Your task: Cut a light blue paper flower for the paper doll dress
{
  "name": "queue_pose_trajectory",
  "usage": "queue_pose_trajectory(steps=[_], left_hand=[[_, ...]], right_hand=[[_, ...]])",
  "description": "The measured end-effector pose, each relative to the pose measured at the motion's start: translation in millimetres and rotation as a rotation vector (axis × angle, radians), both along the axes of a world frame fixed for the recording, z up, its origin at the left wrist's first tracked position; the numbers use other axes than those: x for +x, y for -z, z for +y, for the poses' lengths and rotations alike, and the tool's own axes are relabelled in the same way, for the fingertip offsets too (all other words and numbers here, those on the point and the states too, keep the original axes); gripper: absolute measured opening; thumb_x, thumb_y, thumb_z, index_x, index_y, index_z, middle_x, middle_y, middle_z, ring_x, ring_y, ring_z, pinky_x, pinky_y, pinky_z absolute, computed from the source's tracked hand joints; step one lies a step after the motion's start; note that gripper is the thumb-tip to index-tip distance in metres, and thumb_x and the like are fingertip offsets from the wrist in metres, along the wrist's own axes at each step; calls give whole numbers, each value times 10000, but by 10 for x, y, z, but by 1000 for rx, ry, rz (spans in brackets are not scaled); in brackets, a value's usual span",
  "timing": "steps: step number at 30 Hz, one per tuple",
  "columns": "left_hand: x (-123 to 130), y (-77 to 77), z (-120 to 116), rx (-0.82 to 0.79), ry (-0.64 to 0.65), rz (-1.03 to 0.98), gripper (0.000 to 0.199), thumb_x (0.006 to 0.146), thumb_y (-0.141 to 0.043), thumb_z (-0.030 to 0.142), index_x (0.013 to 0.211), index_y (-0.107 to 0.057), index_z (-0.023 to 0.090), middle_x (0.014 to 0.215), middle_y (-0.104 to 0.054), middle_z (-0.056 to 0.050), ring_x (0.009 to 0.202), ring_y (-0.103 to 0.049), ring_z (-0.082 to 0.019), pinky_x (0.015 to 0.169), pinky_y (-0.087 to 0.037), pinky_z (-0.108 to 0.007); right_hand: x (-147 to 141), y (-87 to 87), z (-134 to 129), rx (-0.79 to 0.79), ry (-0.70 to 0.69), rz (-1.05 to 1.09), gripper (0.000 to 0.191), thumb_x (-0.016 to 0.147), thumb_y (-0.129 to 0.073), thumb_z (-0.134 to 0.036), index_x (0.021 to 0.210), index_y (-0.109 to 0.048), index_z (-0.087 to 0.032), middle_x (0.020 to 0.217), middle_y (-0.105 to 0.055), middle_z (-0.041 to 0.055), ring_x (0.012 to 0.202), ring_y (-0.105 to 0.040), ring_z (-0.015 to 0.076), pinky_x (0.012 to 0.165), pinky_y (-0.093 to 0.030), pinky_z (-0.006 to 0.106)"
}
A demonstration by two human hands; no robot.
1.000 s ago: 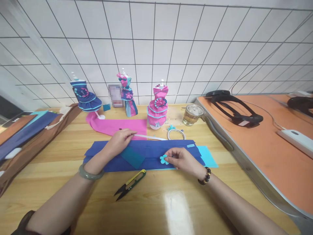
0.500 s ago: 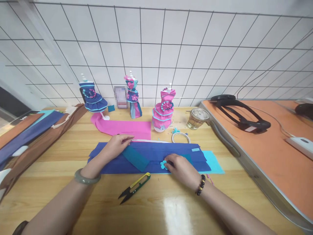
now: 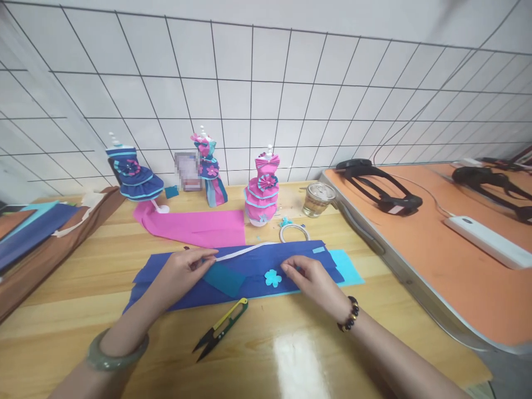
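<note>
My left hand (image 3: pixel 185 272) pinches the end of a thin white strip (image 3: pixel 243 252), which runs to the right over dark blue paper (image 3: pixel 257 257). My right hand (image 3: pixel 310 277) is just right of a light blue paper flower (image 3: pixel 273 278), with thumb and forefinger pressed together; anything between them is too small to make out. A teal paper piece (image 3: pixel 226 280) lies beside my left hand on the blue paper. Yellow and green thread snips (image 3: pixel 222 328) rest in front of the paper.
Three small dress forms (image 3: pixel 261 194) stand at the back, behind pink paper (image 3: pixel 208 227). A tape roll (image 3: pixel 294 234) and a lidded glass (image 3: pixel 318 199) are behind the blue paper. Black headsets (image 3: pixel 380 188) lie on the orange surface at right.
My left hand has drawn the white strip's end nearer, over the blue paper. My right hand has let go of the flower and moved off to its right. The view has shifted right.
</note>
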State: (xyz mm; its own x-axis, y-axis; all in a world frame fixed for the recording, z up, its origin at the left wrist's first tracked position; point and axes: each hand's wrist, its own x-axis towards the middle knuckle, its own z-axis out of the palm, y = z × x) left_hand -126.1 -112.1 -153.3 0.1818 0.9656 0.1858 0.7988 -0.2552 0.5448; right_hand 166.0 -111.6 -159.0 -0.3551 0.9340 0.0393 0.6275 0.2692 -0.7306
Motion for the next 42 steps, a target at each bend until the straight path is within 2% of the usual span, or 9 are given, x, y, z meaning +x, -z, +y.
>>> queue_pose_trajectory(steps=[8, 13, 17, 22, 25, 27, 30, 33, 42], left_hand=[[78, 38, -43, 155, 110, 18, 230, 792, -484, 318, 926, -636, 210, 840, -660, -28, 738, -569, -146, 676, -448, -259], [95, 86, -62, 218, 211, 20, 180, 804, -474, 259, 835, -640, 198, 764, -643, -26, 731, -571, -135, 680, -444, -258], [77, 119, -80, 229, 266, 19, 158, 806, -476, 207, 779, -631, 195, 754, -632, -18, 740, -564, -126, 702, -429, -263], [121, 101, -136, 281, 337, 10, 184, 806, -465, 159, 775, -640, 206, 715, -614, -16, 672, -534, -111, 644, -406, -253], [191, 105, -207, 296, 369, 10, 218, 813, -436, 137, 783, -642, 203, 709, -597, -25, 664, -514, -110, 629, -393, -252], [264, 115, -263, 302, 387, 0, 226, 814, -427, 124, 788, -639, 198, 695, -581, -28, 664, -498, -112, 617, -382, -249], [418, 115, -351, 345, 420, -26, 223, 801, -430, 88, 776, -626, 191, 667, -556, -25, 646, -469, -112, 619, -367, -262], [592, 89, -434, 405, 463, -50, 209, 778, -439, 50, 790, -605, 177, 673, -548, -29, 648, -451, -116, 620, -364, -272], [819, 55, -603, 373, 524, 17, 273, 834, -331, 79, 775, -567, 204, 711, -514, -27, 710, -448, -131, 626, -373, -269]], right_hand=[[-759, 161, -428, 570, -658, -221, 160, 854, -404, -160, 875, -561, -183, 796, -613, 33, 741, -502, 155, 626, -355, 281], [-1036, 365, -511, 727, -792, -373, 160, 832, -416, -164, 879, -556, -101, 779, -611, 93, 703, -484, 194, 576, -335, 332], [-1020, 357, -532, 735, -818, -378, 164, 818, -408, -145, 856, -556, -87, 741, -607, 97, 635, -478, 185, 544, -328, 326], [-683, 190, -484, 457, -645, -203, 231, 847, -380, -145, 1029, -523, -152, 796, -608, 58, 723, -517, 160, 631, -386, 284], [-331, 72, -366, 169, -254, 30, 283, 889, -301, -198, 1093, -495, -174, 943, -594, 77, 847, -529, 156, 724, -404, 272], [-99, 2, -250, -44, -12, 138, 287, 887, -315, -335, 992, -532, -179, 859, -584, 60, 764, -529, 155, 653, -416, 262], [158, -89, -66, -433, 83, 148, 398, 808, -381, -526, 753, -538, -164, 547, -410, -26, 467, -380, 89, 403, -310, 202], [272, -151, 94, -731, 139, 213, 456, 742, -432, -599, 806, -551, -163, 554, -338, -56, 399, -268, 39, 340, -198, 162], [290, -137, 372, -1084, 73, 249, 405, 763, -475, -526, 788, -576, -134, 522, -327, -69, 349, -167, 0, 301, -103, 120]])
